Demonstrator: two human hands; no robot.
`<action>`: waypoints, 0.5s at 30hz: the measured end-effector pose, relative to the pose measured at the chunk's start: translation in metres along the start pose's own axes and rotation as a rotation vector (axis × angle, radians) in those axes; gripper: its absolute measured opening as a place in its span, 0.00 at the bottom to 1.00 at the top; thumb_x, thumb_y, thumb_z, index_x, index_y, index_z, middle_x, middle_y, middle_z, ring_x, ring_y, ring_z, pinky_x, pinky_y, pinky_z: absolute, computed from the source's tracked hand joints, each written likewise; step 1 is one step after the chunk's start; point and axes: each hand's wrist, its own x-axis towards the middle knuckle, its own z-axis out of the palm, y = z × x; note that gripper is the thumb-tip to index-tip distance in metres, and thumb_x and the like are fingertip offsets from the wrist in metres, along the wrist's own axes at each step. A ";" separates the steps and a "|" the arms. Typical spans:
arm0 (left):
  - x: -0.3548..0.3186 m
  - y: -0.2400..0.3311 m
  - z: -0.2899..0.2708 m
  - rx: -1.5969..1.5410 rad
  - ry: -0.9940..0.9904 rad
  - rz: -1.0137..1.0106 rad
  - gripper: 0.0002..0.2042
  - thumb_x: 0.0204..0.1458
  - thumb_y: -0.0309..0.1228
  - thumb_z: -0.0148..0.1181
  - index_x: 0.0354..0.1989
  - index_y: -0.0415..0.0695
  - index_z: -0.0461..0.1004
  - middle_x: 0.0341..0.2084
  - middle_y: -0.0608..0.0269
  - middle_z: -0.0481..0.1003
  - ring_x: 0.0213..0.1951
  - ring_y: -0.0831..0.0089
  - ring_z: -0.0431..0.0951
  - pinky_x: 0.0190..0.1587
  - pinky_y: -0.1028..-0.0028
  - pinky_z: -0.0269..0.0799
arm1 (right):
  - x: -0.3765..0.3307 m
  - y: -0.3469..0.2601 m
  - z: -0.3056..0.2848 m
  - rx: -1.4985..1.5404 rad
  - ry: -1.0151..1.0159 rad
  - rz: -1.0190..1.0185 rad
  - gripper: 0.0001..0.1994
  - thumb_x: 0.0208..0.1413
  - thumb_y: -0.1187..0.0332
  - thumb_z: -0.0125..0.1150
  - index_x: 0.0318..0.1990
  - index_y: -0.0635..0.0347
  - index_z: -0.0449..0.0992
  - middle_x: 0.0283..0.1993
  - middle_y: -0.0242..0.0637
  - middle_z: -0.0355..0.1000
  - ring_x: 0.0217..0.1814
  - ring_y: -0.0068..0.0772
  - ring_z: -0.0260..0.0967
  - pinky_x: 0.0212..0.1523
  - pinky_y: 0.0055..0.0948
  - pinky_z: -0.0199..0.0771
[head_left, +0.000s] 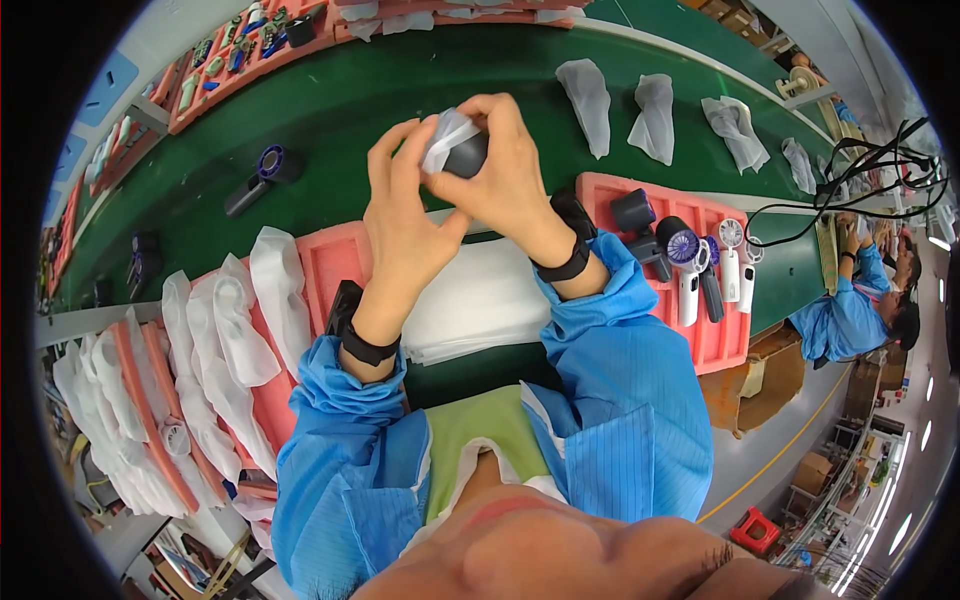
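Over the green bench, both my hands are closed around a dark grey handheld fan (466,157) partly covered by a thin white translucent bag (446,138). My left hand (405,205) grips its left side, fingers on the bag. The right hand (508,175) curls over the top and right side, its fingertips close to the left ones. Much of the fan is hidden by my fingers. Below my wrists lies a stack of flat white bags (478,310). On a pink foam tray (625,320) to the right sit several unwrapped white and dark fans (682,245).
Several bagged fans (585,105) lie at the far right of the bench. More bagged ones (275,290) fill pink trays at left. A dark fan (262,180) lies on the bench's left. Black cables (880,165) hang at right; a co-worker in blue (850,310) sits beyond.
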 end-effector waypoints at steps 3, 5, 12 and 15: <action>0.007 -0.020 -0.004 0.006 0.057 0.086 0.24 0.42 0.19 0.65 0.51 0.45 0.71 0.47 0.59 0.72 0.45 0.65 0.75 0.41 0.72 0.74 | -0.008 -0.008 0.002 0.184 -0.085 -0.041 0.30 0.40 0.69 0.74 0.52 0.61 0.67 0.45 0.40 0.68 0.45 0.39 0.70 0.41 0.33 0.74; 0.010 -0.029 -0.018 0.019 0.093 0.124 0.24 0.42 0.19 0.65 0.52 0.46 0.70 0.47 0.58 0.72 0.46 0.65 0.75 0.43 0.72 0.74 | -0.008 -0.011 0.003 0.284 -0.136 -0.064 0.30 0.41 0.69 0.74 0.53 0.61 0.67 0.45 0.40 0.68 0.45 0.39 0.70 0.41 0.34 0.74; 0.016 -0.034 -0.057 -0.924 -0.211 -0.132 0.21 0.45 0.24 0.66 0.50 0.46 0.71 0.51 0.59 0.69 0.54 0.70 0.69 0.54 0.71 0.65 | -0.006 0.008 0.013 0.310 -0.467 -0.018 0.28 0.45 0.69 0.71 0.54 0.62 0.67 0.39 0.42 0.72 0.41 0.42 0.71 0.40 0.36 0.74; 0.017 -0.034 -0.055 -0.772 0.034 -0.156 0.20 0.46 0.25 0.66 0.49 0.45 0.71 0.52 0.59 0.68 0.56 0.68 0.67 0.55 0.69 0.64 | -0.008 0.010 0.016 0.194 -0.324 -0.054 0.26 0.45 0.70 0.70 0.52 0.64 0.66 0.37 0.46 0.72 0.39 0.47 0.72 0.39 0.37 0.74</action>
